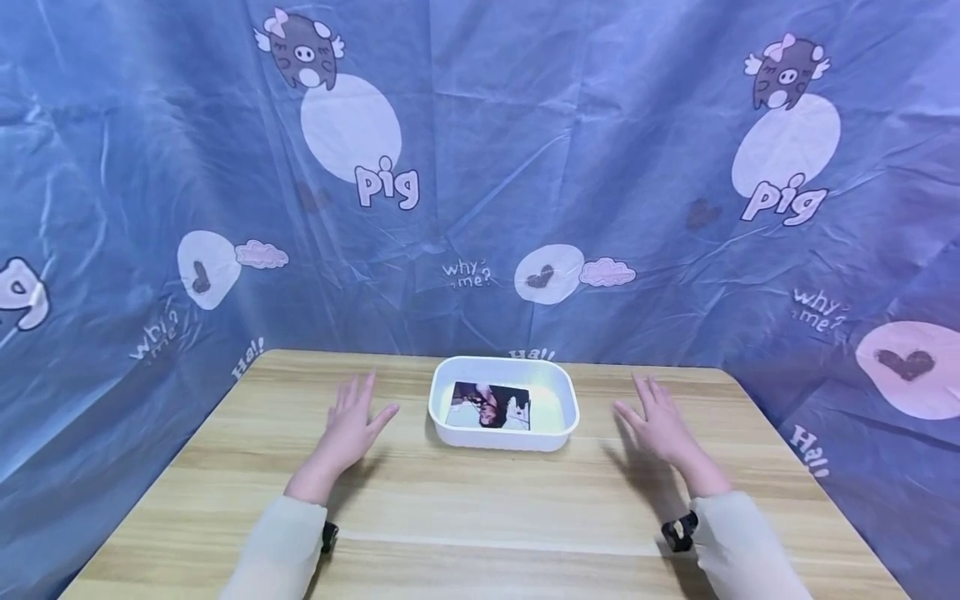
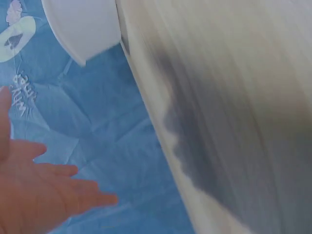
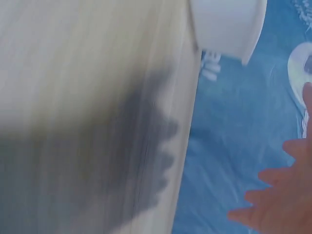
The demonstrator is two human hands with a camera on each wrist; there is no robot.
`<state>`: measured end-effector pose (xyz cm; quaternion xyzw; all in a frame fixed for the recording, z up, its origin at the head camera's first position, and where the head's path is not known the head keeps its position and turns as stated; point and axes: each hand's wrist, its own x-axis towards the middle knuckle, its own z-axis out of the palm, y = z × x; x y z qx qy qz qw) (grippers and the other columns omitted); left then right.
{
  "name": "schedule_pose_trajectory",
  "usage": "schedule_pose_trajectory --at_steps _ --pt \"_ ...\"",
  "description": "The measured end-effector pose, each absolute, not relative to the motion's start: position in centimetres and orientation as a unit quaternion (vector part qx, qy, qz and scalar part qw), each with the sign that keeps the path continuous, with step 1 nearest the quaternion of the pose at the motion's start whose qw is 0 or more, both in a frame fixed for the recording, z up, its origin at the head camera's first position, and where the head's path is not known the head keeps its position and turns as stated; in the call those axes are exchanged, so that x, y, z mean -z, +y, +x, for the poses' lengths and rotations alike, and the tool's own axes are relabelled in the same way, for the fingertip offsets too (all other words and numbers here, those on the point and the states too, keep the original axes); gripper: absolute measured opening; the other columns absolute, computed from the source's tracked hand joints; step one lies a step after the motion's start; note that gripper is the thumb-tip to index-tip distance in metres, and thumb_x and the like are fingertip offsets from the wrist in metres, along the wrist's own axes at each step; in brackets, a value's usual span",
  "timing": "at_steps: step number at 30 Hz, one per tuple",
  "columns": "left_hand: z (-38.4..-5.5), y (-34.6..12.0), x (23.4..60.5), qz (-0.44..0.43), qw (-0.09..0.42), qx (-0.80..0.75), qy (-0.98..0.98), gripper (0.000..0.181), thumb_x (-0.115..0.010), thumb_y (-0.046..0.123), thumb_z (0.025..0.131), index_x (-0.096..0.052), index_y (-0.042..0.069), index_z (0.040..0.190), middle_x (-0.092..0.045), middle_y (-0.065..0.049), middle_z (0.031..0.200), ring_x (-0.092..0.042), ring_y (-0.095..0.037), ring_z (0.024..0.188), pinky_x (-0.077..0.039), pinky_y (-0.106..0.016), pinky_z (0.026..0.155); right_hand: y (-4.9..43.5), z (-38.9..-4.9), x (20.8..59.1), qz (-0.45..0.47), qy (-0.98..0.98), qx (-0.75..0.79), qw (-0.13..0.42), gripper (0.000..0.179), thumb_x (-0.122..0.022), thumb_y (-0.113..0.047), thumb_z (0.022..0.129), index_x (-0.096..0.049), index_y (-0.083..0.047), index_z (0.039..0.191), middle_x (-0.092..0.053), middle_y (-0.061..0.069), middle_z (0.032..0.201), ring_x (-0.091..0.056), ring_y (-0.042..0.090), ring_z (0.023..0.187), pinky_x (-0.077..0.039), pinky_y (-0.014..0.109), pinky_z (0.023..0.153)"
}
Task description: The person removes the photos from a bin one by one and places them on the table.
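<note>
On the blue, creased fabric backdrop (image 1: 480,167) facing you, you can read "pig" (image 1: 386,185) twice in pale, rounded, dark-outlined letters, "why me?" (image 1: 467,273) three times in thin white strokes, and bold white "Ha!!" (image 1: 810,450) three times; at your far left stands a cut-off "g" (image 1: 33,308).

Room runs either side of the white tray (image 1: 547,410) and above it; its walls (image 1: 501,439) bar sideways entry.

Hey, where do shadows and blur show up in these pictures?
Head view: tray and photo fairly clear, soft shadows near left hand and right hand; left wrist view: large dark shadow, blurred table; right wrist view: likewise.
</note>
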<state>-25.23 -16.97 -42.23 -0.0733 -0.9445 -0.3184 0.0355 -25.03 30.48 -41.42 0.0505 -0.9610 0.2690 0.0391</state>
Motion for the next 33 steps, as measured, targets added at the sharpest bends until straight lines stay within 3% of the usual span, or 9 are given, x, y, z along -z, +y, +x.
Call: schedule_pose_trajectory --at_steps 4,11,16,19,23,28,33 --pt "-26.2 -15.6 42.4 -0.084 0.020 0.402 -0.912 0.081 -0.048 0.041 0.099 -0.002 0.006 0.155 -0.001 -0.027 0.160 -0.003 -0.048 0.145 -0.009 -0.065 0.118 28.4 -26.0 41.5 0.067 -0.926 -0.370 0.003 0.075 -0.038 -0.042 0.102 -0.003 -0.001 0.154 -0.001 0.034 0.156 -0.005 0.056 0.141 -0.006 0.071 0.116" --pt "-27.3 -13.1 42.8 -0.085 -0.024 0.499 -0.862 0.078 -0.054 0.029 0.097 -0.008 0.006 0.155 -0.007 -0.025 0.160 -0.012 -0.048 0.144 -0.012 -0.063 0.119 25.8 -27.4 42.5 0.053 -0.839 -0.534 -0.093 0.073 -0.036 -0.041 0.103 0.003 -0.007 0.155 -0.005 0.030 0.159 -0.015 0.046 0.144 -0.020 0.057 0.120" --pt "-28.6 -12.4 43.6 -0.063 -0.052 0.547 -0.833 0.075 -0.055 0.026 0.097 -0.012 0.004 0.155 -0.016 -0.024 0.159 -0.026 -0.048 0.140 -0.026 -0.059 0.118 24.7 -28.3 43.3 0.036 -0.772 -0.623 -0.121 0.074 -0.037 -0.035 0.103 0.006 -0.004 0.154 -0.010 0.032 0.157 -0.025 0.047 0.141 -0.031 0.053 0.118" --pt "-29.2 -12.4 43.9 -0.052 -0.082 0.591 -0.801 0.073 -0.054 0.024 0.097 -0.014 0.003 0.154 -0.018 -0.026 0.158 -0.025 -0.047 0.141 -0.029 -0.060 0.116 24.4 -28.6 43.6 0.027 -0.763 -0.633 -0.126 0.073 -0.038 -0.034 0.103 0.004 -0.004 0.155 -0.014 0.031 0.156 -0.028 0.046 0.140 -0.033 0.052 0.117" --pt "-30.0 -12.5 44.4 -0.044 -0.128 0.658 -0.740 0.072 -0.052 0.018 0.097 -0.011 0.002 0.154 -0.016 -0.029 0.157 -0.021 -0.048 0.142 -0.028 -0.064 0.115 24.5 -29.0 43.9 0.027 -0.756 -0.640 -0.134 0.070 -0.041 -0.032 0.102 -0.002 -0.005 0.155 -0.022 0.031 0.155 -0.038 0.043 0.136 -0.047 0.042 0.109" --pt "-30.6 -12.4 45.1 -0.051 -0.166 0.695 -0.697 0.070 -0.052 0.006 0.093 -0.015 -0.003 0.152 -0.022 -0.033 0.153 -0.029 -0.050 0.138 -0.034 -0.063 0.112 24.6 -29.2 44.2 0.035 -0.740 -0.656 -0.144 0.070 -0.042 -0.020 0.100 -0.003 -0.006 0.155 -0.034 0.037 0.144 -0.060 0.030 0.114 -0.058 0.027 0.087" --pt "-30.7 -11.8 45.3 -0.057 -0.182 0.697 -0.691 0.071 -0.051 -0.002 0.087 -0.019 -0.006 0.150 -0.029 -0.035 0.149 -0.035 -0.052 0.133 -0.040 -0.063 0.108 24.8 -29.2 44.6 0.041 -0.727 -0.669 -0.147 0.075 -0.044 -0.012 0.094 -0.002 -0.006 0.155 -0.028 0.039 0.147 -0.062 0.026 0.109 -0.059 0.029 0.087"
